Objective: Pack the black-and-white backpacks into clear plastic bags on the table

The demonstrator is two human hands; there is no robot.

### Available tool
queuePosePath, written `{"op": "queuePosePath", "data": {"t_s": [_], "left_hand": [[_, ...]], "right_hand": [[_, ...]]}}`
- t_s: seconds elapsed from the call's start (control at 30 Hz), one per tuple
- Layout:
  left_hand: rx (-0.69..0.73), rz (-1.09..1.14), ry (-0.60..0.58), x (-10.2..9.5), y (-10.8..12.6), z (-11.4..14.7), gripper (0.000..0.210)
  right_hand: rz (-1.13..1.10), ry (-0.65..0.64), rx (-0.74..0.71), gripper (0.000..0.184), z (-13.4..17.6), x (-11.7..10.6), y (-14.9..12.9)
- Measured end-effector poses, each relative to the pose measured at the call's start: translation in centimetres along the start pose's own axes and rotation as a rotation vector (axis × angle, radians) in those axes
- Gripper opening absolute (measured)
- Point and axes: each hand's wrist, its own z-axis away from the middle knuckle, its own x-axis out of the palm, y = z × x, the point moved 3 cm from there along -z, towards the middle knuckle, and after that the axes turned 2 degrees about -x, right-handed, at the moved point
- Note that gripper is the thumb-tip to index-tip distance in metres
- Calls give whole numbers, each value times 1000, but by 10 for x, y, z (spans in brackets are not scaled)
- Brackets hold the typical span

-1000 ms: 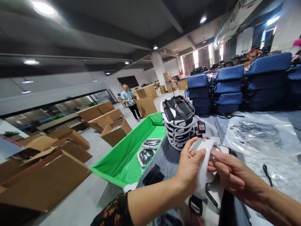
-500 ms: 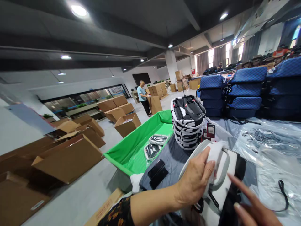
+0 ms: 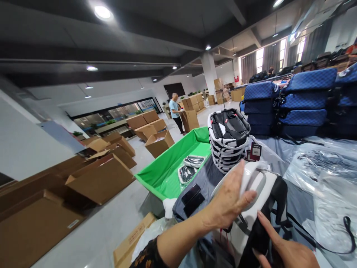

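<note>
A white, grey and black backpack (image 3: 260, 197) lies on the grey-covered table at my lower right, its grey top handle showing and a black strap trailing to the right. My left hand (image 3: 230, 203) is closed on its white upper edge, thumb on the near face and fingers upright along the back. My right hand (image 3: 287, 245) grips the black side panel, index finger stretched along the white border and thumb lower on the black. Its other fingers are hidden. Behind the backpack stands a stack of black-and-white baskets (image 3: 228, 137) with dark tags (image 3: 255, 150).
A green-lined bin (image 3: 164, 163) holds two bagged items. Dark phone-like objects (image 3: 192, 199) lie on the table's left edge. Clear plastic bags (image 3: 329, 178) cover the right side, with stacked blue bags (image 3: 304, 100) behind. Cardboard boxes (image 3: 103, 178) fill the left; a person (image 3: 175, 111) stands beyond.
My right hand has moved left and down onto the backpack's black side. The left hand stays at the white edge, its fingers straighter. The view has shifted slightly left.
</note>
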Motion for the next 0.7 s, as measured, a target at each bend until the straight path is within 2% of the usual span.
{"op": "queuePosePath", "data": {"t_s": [0.07, 0.13, 0.2, 0.3, 0.37, 0.43, 0.57, 0.7], "left_hand": [[118, -23, -89, 5, 3, 2, 59], [162, 45, -100, 4, 0, 2, 50], [111, 238, 32, -4, -11, 0, 46], [-76, 463, 313, -14, -40, -5, 50], [-155, 386, 354, -10, -54, -9, 48], [-171, 245, 367, -1, -60, -14, 42], [-158, 40, 432, 14, -61, -19, 31], [-20, -265, 397, 19, -58, -17, 28]], "right_hand": [[-36, 34, -30, 82, -7, -2, 4], [-92, 31, -64, 83, -17, -6, 15], [-149, -11, -70, 78, -28, -7, 33], [-200, -26, 13, 63, -42, -5, 67], [-223, -19, 105, 58, -50, -1, 85], [-242, -50, 199, 58, -56, 3, 95], [-345, -82, 281, 63, -63, 1, 88], [-444, -83, 359, 68, -50, -10, 78]]}}
